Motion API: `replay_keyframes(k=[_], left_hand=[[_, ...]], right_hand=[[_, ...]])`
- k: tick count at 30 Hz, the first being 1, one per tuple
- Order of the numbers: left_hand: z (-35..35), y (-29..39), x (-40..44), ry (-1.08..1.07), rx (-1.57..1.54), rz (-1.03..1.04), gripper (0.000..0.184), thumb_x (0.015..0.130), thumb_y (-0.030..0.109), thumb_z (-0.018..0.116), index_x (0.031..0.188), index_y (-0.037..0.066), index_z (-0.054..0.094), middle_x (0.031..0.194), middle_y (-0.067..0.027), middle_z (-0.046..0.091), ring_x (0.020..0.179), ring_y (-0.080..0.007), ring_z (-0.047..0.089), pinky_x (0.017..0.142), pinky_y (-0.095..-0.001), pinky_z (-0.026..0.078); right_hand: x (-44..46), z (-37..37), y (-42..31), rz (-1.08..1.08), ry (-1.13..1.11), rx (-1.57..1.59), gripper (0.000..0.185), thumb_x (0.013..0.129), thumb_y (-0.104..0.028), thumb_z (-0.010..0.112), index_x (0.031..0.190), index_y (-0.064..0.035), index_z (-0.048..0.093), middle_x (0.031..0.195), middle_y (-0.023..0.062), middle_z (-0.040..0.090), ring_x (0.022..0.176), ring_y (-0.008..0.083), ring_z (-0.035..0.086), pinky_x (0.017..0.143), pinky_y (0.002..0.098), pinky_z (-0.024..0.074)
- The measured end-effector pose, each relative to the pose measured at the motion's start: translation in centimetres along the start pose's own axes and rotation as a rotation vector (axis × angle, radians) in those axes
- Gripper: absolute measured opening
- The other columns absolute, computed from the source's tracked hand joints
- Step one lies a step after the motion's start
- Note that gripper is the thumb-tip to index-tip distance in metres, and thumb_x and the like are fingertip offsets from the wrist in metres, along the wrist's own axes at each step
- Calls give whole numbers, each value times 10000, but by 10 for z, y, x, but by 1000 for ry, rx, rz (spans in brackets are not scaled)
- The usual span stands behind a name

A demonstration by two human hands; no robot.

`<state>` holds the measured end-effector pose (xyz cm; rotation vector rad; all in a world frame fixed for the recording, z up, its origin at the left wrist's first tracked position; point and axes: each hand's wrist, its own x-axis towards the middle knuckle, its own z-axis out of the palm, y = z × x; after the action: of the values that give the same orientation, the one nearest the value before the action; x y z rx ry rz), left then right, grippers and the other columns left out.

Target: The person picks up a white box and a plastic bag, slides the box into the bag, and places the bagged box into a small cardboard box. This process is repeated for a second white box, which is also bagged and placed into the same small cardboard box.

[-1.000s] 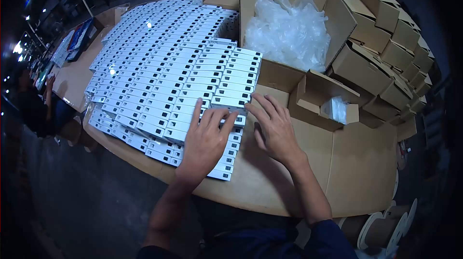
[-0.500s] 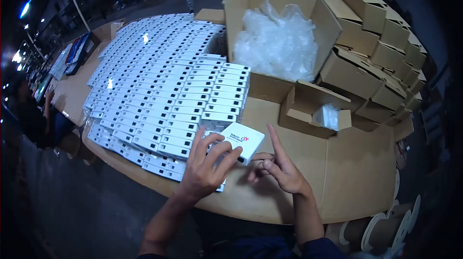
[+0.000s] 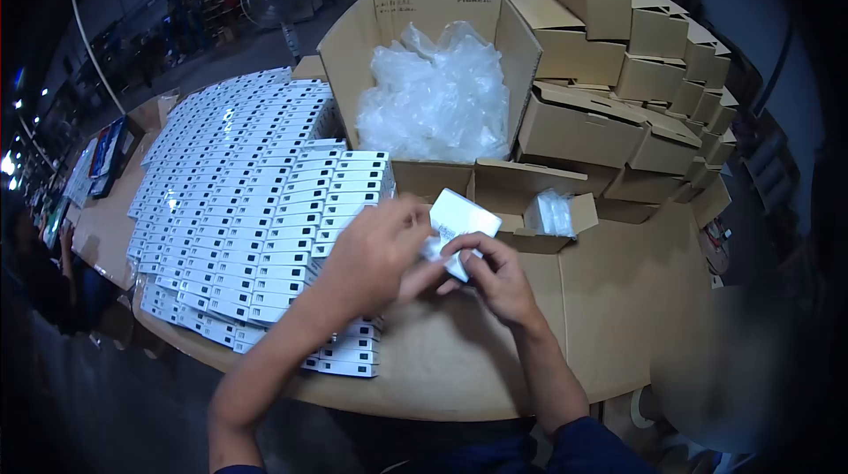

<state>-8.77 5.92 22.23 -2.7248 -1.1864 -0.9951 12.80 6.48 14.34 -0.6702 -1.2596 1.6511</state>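
Tabletop (image 3: 530, 333) beneath, white case (image 3: 465, 216) between fingers (image 3: 497, 251)

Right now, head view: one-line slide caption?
Right hand holds a white unit, left hand close by, beside stacked units, near a plastic-filled carton.

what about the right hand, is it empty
No, the right hand grips a white box near its lower end.

A box (image 3: 464, 216) is showing white, stacked cases (image 3: 252, 200) are repeating black squares on white, cartons (image 3: 579, 131) are showing brown.
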Motion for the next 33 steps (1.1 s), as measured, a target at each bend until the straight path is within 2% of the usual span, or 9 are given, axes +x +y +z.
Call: replay_keyframes(k=[6,8,12,16,19,20,27,31,33], left_hand=[[59,-93,119,232,229,-263,400,893,331,771,1098,-4,689,1098,-241,676,1037,-398,644,887,-470,524],[80,-109,144,129,275,-346,395,872,326,785,1060,-12,704,1044,-246,699,1008,-378,669,873,-465,538],[77,-125,181,-96,24,-462,328,840,276,786,944,-28,723,934,-231,741,910,-357,721,812,-445,564],[54,-138,198,58,-131,-364,206,859,172,740,892,-22,679,921,-176,765,831,-250,738,757,-360,561],[36,-147,205,204,-565,-383,164,874,132,721,882,-13,644,874,-180,764,798,-219,737,741,-349,573],[30,-147,203,164,-781,-396,107,933,46,644,1004,14,571,917,-141,765,822,-140,700,720,-281,544],[-9,-107,171,291,-1135,-272,214,983,-8,569,1183,21,495,1050,-144,722,911,-178,697,805,-299,546],[4,-49,119,372,-1210,-250,295,994,-19,551,1278,3,473,1071,-151,707,944,-186,697,808,-307,551],[17,-14,89,445,-1232,-312,257,1027,16,551,1279,-7,504,1024,-98,700,891,-112,651,762,-262,513]], right_hand=[[42,-35,-41,-224,190,-491,238,1029,-30,495,1090,11,721,1000,99,686,867,154,694,721,285,626],[51,-38,-61,-395,225,-803,218,1000,-8,531,1052,-11,742,910,105,686,815,155,703,689,288,618],[70,-37,-84,-340,264,-661,230,959,52,537,1057,-2,738,977,138,652,797,171,707,710,301,613],[90,-61,-95,-392,236,-817,210,1005,18,550,1097,-2,737,1134,110,588,861,151,678,746,280,633],[99,-60,-102,-489,296,-755,227,951,3,606,1120,-36,751,1055,132,626,767,181,692,714,304,586],[98,-59,-108,-437,318,-747,245,943,-22,637,1157,-53,753,1065,129,632,804,172,696,703,296,576],[96,-47,-115,-590,529,-822,449,890,-285,809,1265,-55,720,1145,193,663,1057,274,675,942,402,537],[69,-28,-92,-377,399,-250,560,912,-389,811,1246,43,692,1069,104,689,940,166,662,873,337,538],[49,-25,-76,-375,403,-261,395,964,-325,764,1084,50,732,925,18,691,823,75,589,778,266,491]])
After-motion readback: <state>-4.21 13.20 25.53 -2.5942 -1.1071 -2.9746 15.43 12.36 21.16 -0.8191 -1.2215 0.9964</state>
